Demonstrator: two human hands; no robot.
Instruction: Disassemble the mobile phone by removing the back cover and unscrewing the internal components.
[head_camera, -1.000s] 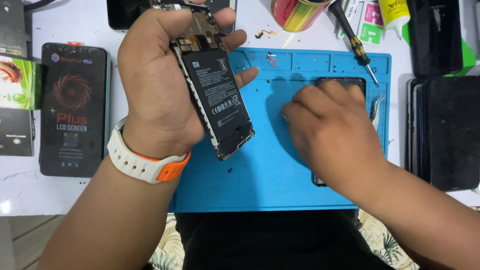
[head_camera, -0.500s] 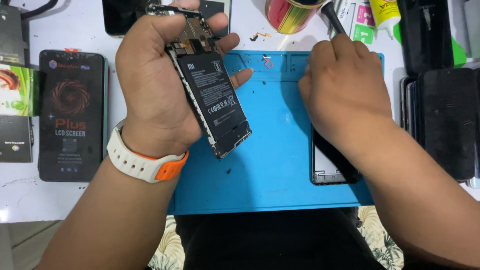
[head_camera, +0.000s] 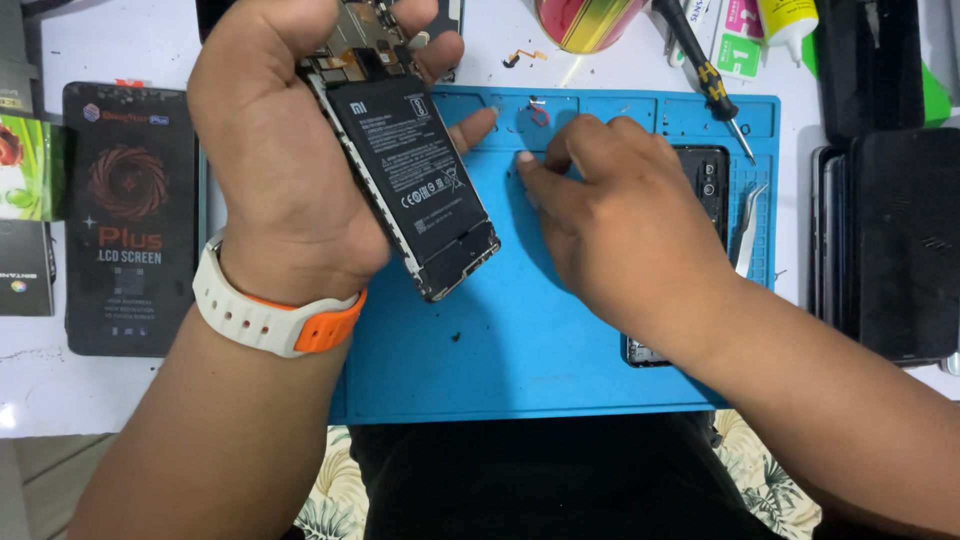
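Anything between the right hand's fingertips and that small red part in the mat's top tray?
Nothing visible. The right hand has its fingertips just below the small red part on the blue mat; only bare mat lies between them.

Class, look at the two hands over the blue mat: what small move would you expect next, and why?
Probably a pinch: the right hand has its fingertips on the blue mat just below a small red ring-shaped part, while the left hand holds the opened phone with its battery exposed, tilted above the mat.
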